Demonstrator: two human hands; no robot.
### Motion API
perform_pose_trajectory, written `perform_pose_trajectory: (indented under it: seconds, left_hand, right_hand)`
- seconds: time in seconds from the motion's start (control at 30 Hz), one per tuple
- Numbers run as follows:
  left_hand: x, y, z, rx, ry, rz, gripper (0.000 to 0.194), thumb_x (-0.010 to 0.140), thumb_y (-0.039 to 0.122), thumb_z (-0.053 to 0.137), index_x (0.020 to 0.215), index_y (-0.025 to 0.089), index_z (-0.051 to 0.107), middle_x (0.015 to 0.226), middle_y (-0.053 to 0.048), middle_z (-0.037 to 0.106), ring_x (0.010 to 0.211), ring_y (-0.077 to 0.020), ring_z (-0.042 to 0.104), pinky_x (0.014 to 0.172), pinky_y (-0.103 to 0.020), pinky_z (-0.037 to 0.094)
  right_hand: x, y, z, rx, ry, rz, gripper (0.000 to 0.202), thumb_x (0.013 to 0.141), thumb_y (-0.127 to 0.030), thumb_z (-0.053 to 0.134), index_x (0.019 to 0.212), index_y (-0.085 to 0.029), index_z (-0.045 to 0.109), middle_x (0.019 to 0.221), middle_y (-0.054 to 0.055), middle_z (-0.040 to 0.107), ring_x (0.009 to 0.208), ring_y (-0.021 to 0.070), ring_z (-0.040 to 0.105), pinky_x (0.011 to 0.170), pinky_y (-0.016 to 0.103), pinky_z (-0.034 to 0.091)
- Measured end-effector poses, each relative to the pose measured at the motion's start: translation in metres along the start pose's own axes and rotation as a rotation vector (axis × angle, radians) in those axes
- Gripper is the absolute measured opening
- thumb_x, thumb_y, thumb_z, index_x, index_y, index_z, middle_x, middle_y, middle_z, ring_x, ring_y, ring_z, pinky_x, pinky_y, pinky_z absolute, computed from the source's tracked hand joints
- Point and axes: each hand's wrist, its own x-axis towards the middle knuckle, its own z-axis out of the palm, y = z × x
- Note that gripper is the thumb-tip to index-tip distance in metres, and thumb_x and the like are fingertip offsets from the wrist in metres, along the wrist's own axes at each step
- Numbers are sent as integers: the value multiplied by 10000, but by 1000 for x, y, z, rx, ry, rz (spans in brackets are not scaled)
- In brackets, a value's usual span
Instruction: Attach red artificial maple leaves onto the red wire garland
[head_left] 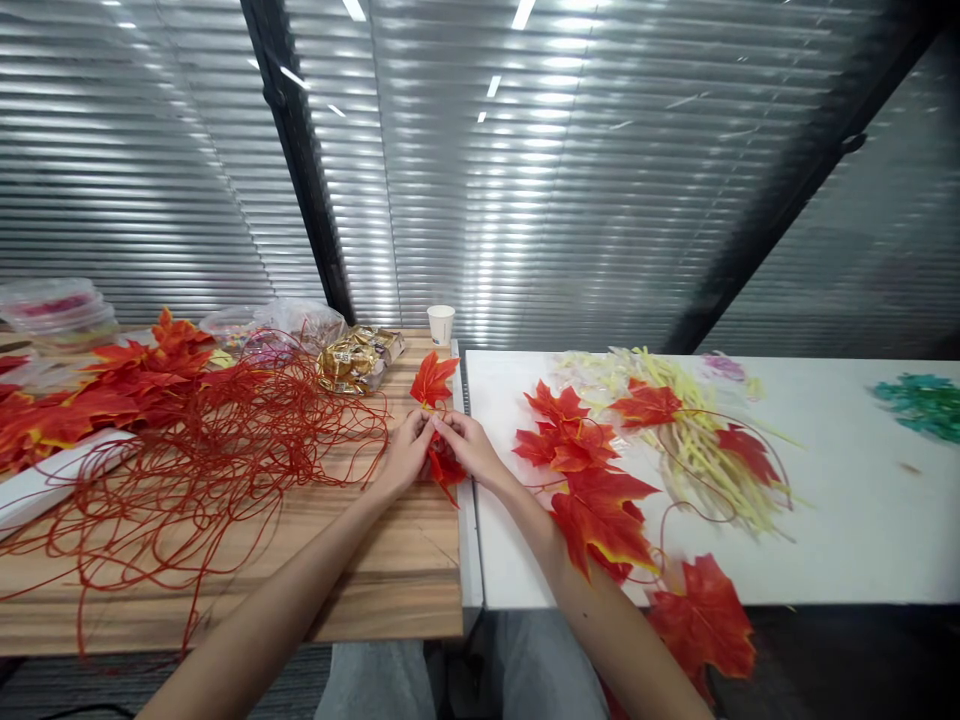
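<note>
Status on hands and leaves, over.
Left hand and right hand together, pinching red leaves over the table seam. Red wire tangle close by left hand. Loose leaf pile beside right wrist.

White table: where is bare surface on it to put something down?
The white table is bare between the yellow stems and the green pile, and along its near right edge. Its left part is crowded with red leaves. The wooden table is bare near the left hand.
</note>
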Motion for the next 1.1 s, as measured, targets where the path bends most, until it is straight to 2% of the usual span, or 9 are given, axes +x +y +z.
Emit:
perform_pose_trajectory:
  seconds: [0.7,1.1]
  left_hand:
    - [2,-3,-2,97,3,8,198,777,353,469,706,169,477,668,14,510,648,-122,477,618,-235,376]
    - [0,-2,-1,94,5,6,196,785,342,468,702,166,483,650,24,502,629,-115,472,608,-227,372]
  right_hand:
    - [-1,0,-1,-57,9,-30,317,781,-421,476,587,-174,434,562,-40,482,543,99,453,548,211,345]
    - [-1,3,-1,-45,-4,-35,292,792,-417,463,640,-167,470,587,-36,491,555,98,459,552,208,349]
